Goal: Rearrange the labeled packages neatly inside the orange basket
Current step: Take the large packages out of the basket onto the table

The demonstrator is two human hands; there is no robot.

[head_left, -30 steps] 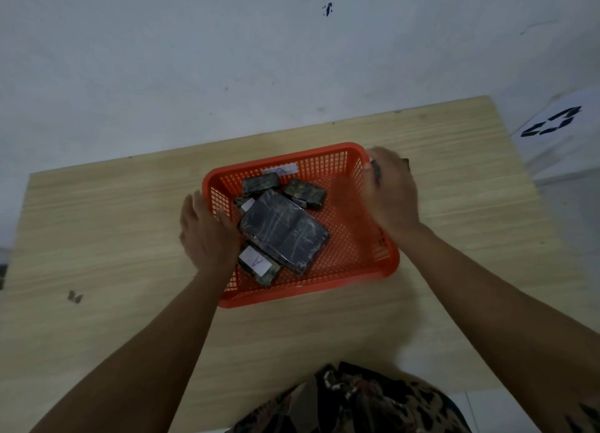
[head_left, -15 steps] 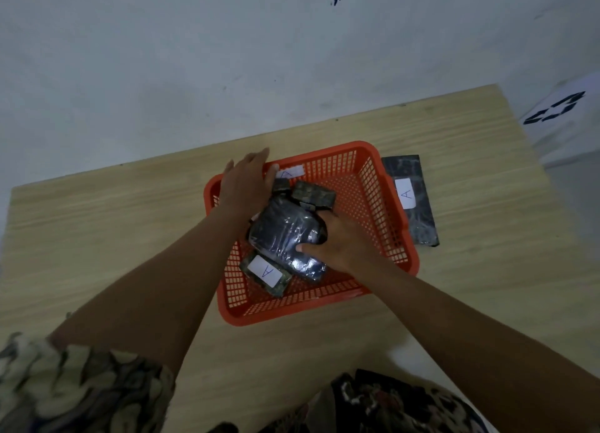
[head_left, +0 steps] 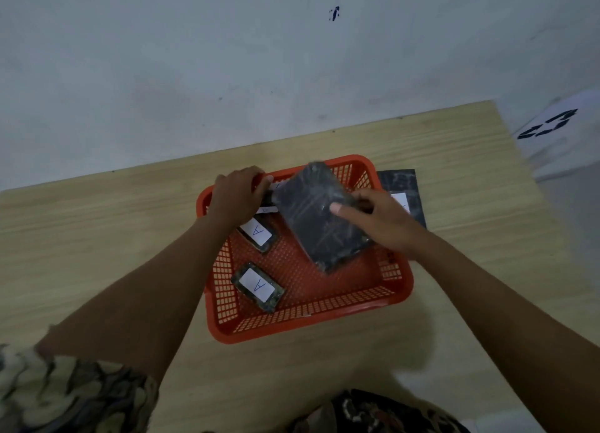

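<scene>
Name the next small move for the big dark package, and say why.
Probably lower the big dark package, held tilted by the right hand, flat onto the bare right side of the orange basket; two A-labelled packages already lie along the left.

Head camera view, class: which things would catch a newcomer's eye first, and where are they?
The orange basket in the middle of the wooden table stands out most. Over its right half the right hand grips a large dark wrapped package, tilted. Two small packages with white "A" labels lie along the basket's left side, below the left hand.
</scene>
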